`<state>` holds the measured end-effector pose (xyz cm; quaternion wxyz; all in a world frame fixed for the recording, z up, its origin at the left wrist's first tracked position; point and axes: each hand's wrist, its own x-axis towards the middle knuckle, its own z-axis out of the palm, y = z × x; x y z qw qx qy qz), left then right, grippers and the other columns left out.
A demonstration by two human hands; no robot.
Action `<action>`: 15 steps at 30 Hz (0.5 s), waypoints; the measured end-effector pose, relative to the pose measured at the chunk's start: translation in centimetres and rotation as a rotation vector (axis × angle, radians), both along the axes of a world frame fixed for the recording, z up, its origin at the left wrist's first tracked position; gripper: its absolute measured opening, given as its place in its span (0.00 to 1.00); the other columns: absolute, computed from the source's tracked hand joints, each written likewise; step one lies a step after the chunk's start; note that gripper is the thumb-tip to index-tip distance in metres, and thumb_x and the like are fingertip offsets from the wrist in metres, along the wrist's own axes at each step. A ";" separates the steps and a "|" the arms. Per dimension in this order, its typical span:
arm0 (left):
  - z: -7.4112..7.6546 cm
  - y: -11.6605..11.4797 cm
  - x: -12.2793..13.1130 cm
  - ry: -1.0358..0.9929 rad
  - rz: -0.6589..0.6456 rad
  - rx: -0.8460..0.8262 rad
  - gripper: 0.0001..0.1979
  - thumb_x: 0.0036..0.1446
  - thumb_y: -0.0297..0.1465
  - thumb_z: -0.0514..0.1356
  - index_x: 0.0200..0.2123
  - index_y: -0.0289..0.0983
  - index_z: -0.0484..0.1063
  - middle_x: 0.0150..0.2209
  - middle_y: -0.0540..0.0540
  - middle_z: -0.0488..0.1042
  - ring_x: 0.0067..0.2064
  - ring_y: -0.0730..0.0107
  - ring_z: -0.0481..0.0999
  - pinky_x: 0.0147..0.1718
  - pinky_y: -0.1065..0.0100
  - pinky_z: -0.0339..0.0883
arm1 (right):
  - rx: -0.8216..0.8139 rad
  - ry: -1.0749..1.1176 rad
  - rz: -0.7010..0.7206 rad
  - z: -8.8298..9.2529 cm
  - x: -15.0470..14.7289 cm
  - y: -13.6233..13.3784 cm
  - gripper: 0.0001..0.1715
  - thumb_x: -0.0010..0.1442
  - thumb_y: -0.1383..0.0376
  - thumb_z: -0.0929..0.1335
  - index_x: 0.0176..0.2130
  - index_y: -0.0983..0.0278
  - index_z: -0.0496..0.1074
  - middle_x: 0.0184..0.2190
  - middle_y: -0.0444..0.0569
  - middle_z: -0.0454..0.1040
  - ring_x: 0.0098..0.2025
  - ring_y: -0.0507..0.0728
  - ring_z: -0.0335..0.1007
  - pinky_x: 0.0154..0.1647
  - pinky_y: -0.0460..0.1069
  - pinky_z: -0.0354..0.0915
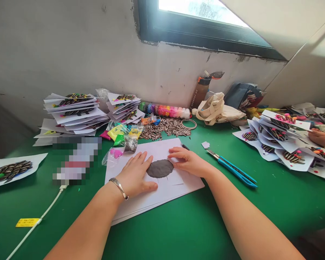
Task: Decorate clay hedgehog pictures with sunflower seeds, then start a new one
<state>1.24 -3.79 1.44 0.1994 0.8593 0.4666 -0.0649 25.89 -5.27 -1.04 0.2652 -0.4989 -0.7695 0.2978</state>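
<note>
A flat dark grey oval of clay [160, 168] lies on a stack of white paper [141, 204] in front of me. My left hand [137, 176] rests on the paper at the oval's left side, fingers spread and holding nothing. At the oval's right edge is my right hand [188, 161], its fingers apart, with the fingertips near the clay's upper right rim. Small bags of coloured clay [118, 133] sit beyond the paper, and a pink piece [116, 153] in clear plastic is by its left corner.
A blue utility knife [235, 170] lies right of the paper. Sunflower seeds [168, 128] and a tape roll [189, 124] are behind it. Stacked seed pictures stand left [78, 115] and right [284, 139]. Another person's hand [321, 138] is at far right; a white cable [50, 208] runs left.
</note>
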 end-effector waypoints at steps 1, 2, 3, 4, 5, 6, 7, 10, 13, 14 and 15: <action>0.0 0.0 0.0 0.000 0.000 -0.001 0.49 0.43 0.53 0.59 0.63 0.37 0.47 0.66 0.36 0.38 0.65 0.49 0.35 0.60 0.50 0.38 | -0.004 0.005 -0.004 0.0 0.0 0.0 0.17 0.54 0.65 0.67 0.45 0.56 0.73 0.52 0.46 0.68 0.57 0.60 0.59 0.56 0.55 0.59; 0.0 0.0 0.0 0.001 -0.001 -0.001 0.49 0.43 0.53 0.59 0.64 0.37 0.47 0.66 0.37 0.38 0.65 0.49 0.35 0.60 0.51 0.38 | -0.001 0.004 -0.010 0.0 -0.1 0.0 0.17 0.54 0.65 0.67 0.45 0.56 0.73 0.52 0.46 0.68 0.56 0.60 0.59 0.56 0.55 0.59; 0.0 0.0 0.0 0.004 -0.001 -0.002 0.49 0.43 0.53 0.59 0.64 0.37 0.47 0.66 0.37 0.38 0.65 0.49 0.35 0.60 0.51 0.38 | 0.009 -0.004 -0.013 0.0 -0.1 0.0 0.17 0.54 0.66 0.67 0.45 0.56 0.73 0.52 0.45 0.68 0.56 0.60 0.60 0.56 0.55 0.59; 0.1 -0.1 0.1 0.008 0.000 -0.003 0.49 0.43 0.52 0.59 0.64 0.37 0.47 0.66 0.37 0.38 0.65 0.49 0.35 0.60 0.51 0.38 | 0.024 -0.016 -0.014 0.0 -0.2 0.0 0.17 0.54 0.67 0.66 0.45 0.56 0.73 0.52 0.45 0.68 0.56 0.60 0.59 0.56 0.55 0.59; 0.1 -0.1 0.1 0.014 0.001 -0.005 0.49 0.43 0.52 0.59 0.64 0.37 0.46 0.66 0.37 0.38 0.65 0.49 0.35 0.60 0.51 0.38 | 0.037 -0.029 -0.012 -0.1 -0.2 0.0 0.17 0.54 0.68 0.66 0.44 0.56 0.73 0.52 0.45 0.67 0.56 0.60 0.59 0.56 0.56 0.59; 0.2 -0.1 0.1 0.018 0.002 -0.007 0.49 0.43 0.52 0.59 0.64 0.37 0.46 0.66 0.37 0.37 0.65 0.49 0.35 0.61 0.51 0.37 | 0.047 -0.038 -0.009 -0.1 -0.2 0.0 0.18 0.54 0.69 0.66 0.44 0.55 0.74 0.52 0.45 0.67 0.57 0.61 0.59 0.56 0.56 0.58; 0.2 -0.1 0.2 0.022 0.001 -0.009 0.49 0.43 0.53 0.59 0.64 0.37 0.46 0.66 0.37 0.37 0.65 0.49 0.35 0.61 0.51 0.37 | 0.048 -0.042 -0.004 -0.1 -0.2 0.0 0.18 0.54 0.69 0.66 0.44 0.55 0.73 0.52 0.45 0.68 0.57 0.61 0.59 0.56 0.56 0.58; 0.4 -0.1 0.2 0.027 -0.003 -0.012 0.49 0.43 0.53 0.58 0.64 0.37 0.46 0.66 0.36 0.37 0.65 0.49 0.34 0.61 0.51 0.37 | 0.032 -0.036 0.008 0.0 -0.2 0.0 0.16 0.56 0.65 0.66 0.45 0.55 0.73 0.50 0.45 0.68 0.56 0.61 0.59 0.55 0.56 0.60; 0.4 -0.1 0.2 0.033 -0.010 -0.006 0.49 0.44 0.53 0.58 0.64 0.37 0.45 0.66 0.37 0.37 0.65 0.50 0.34 0.60 0.52 0.37 | 0.045 -0.048 0.006 -0.1 -0.2 0.0 0.16 0.56 0.66 0.65 0.45 0.56 0.73 0.51 0.45 0.68 0.56 0.60 0.60 0.55 0.55 0.60; 0.3 -0.1 0.2 0.033 -0.010 -0.003 0.49 0.44 0.53 0.58 0.64 0.37 0.45 0.66 0.37 0.37 0.65 0.50 0.34 0.61 0.52 0.37 | 0.055 -0.056 0.001 -0.1 -0.2 0.0 0.16 0.56 0.67 0.65 0.45 0.56 0.73 0.51 0.45 0.67 0.56 0.60 0.60 0.56 0.55 0.59; 0.3 -0.1 0.2 0.033 -0.011 -0.001 0.49 0.43 0.53 0.58 0.64 0.37 0.46 0.66 0.37 0.37 0.65 0.50 0.35 0.61 0.52 0.37 | 0.061 -0.063 -0.001 -0.2 -0.2 0.0 0.16 0.56 0.68 0.65 0.44 0.56 0.73 0.52 0.45 0.67 0.56 0.61 0.59 0.56 0.55 0.58</action>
